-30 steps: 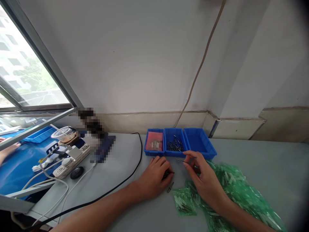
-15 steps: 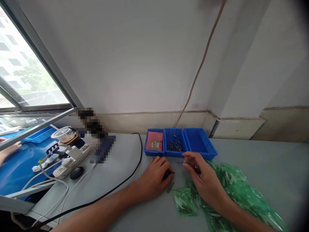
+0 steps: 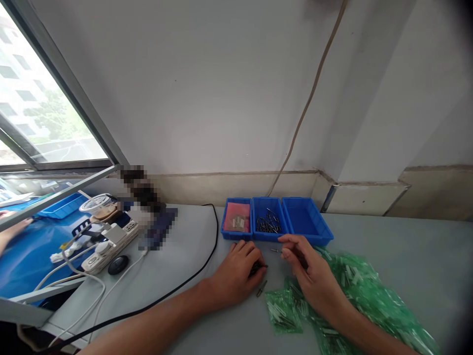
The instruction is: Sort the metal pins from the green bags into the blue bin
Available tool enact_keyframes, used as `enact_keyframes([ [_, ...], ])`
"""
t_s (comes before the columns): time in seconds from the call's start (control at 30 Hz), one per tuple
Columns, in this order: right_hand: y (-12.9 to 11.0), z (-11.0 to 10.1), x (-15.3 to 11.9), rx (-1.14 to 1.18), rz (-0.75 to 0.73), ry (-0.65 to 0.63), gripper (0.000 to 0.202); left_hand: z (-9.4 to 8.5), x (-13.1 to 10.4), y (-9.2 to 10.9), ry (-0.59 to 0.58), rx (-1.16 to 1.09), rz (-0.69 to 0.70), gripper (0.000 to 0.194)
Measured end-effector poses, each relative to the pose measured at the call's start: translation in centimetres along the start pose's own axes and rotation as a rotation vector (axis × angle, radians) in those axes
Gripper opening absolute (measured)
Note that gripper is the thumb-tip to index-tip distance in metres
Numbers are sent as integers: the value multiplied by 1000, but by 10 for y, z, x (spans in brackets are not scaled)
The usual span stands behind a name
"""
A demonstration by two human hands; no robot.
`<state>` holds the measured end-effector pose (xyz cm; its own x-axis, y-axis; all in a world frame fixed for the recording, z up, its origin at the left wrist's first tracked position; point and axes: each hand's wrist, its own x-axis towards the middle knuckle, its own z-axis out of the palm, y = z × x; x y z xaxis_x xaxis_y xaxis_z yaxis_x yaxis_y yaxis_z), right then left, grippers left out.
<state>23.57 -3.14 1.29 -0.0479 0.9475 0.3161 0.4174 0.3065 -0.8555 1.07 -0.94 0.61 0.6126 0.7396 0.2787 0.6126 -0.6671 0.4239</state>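
Large green bag: the crumpled, see-through green plastic bag [image 3: 384,296] at lower right is cut off by the bottom edge and partly covered by the right forearm; its slender contents blur together.
Small green bag: a flat, square, translucent green plastic packet [image 3: 283,310], lower centre, with thin pieces inside too small to count.
Loose piece: one short, slim metal piece [image 3: 261,288] lies on the grey surface [image 3: 199,320], just beside the left hand [image 3: 236,271].
Left hand: curled around dark, slender metal pieces [image 3: 256,267], mostly hidden by the fingers, their number unclear.
Right hand [image 3: 308,268]: finger and thumb pinch a thin, silvery metal pin [image 3: 275,250], centre right; its gripped end is hidden.
Blue bins: three rectangular blue plastic bins [image 3: 310,239] stand side by side beyond the hands; dark metal pins [image 3: 269,224] tangle in the middle one.
Far left: a co-worker's hand [image 3: 15,229] is cut off by the frame; a pixelated patch conceals what stands nearby.
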Motion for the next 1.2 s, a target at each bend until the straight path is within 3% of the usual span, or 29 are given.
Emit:
enact_keyframes([
  [0.27,4,0,-1,10,85,-46,36,0,0,-1,-1,-6,-6,10],
  [0.57,2,-1,2,201,220,-73,39,0,0,0,4,-16,3,11],
  [0.97,-2,-2,4,251,268,-59,40,0,0,-1,1,-25,-7,10],
  [1.2,1,-1,2,222,224,-55,37,1,0,-1,3,-26,-1,10],
])
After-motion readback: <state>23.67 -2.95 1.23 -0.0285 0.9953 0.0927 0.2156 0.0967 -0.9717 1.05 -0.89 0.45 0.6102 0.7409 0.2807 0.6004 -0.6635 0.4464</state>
